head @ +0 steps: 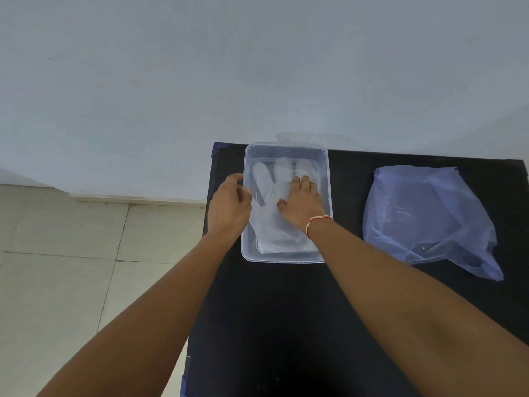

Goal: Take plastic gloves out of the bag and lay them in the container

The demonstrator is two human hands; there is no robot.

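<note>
Container (327, 179): clear plastic, rectangular, on black table (286, 325) near far-left corner. Plastic gloves (264, 190): translucent, flat inside container, fingers pointing away from person. R hand (302, 206): inside container, palm down, fingers spread flat on gloves, pressing, not pinching. L hand (229, 204): curled on container's left rim, fingertips at wall; grip closed on rim. Bag (429, 219): bluish plastic, crumpled, on table well right of container, apart from both hands. Thread bracelet (316, 222) on R wrist.

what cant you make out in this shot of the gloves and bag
Head view only:
- How many clear plastic gloves lie in the clear rectangular container: translucent layers, right hand covers them.
- Contents of the crumpled bluish plastic bag: film too hazy.
- Left hand grip: fingers curl out of sight.
</note>
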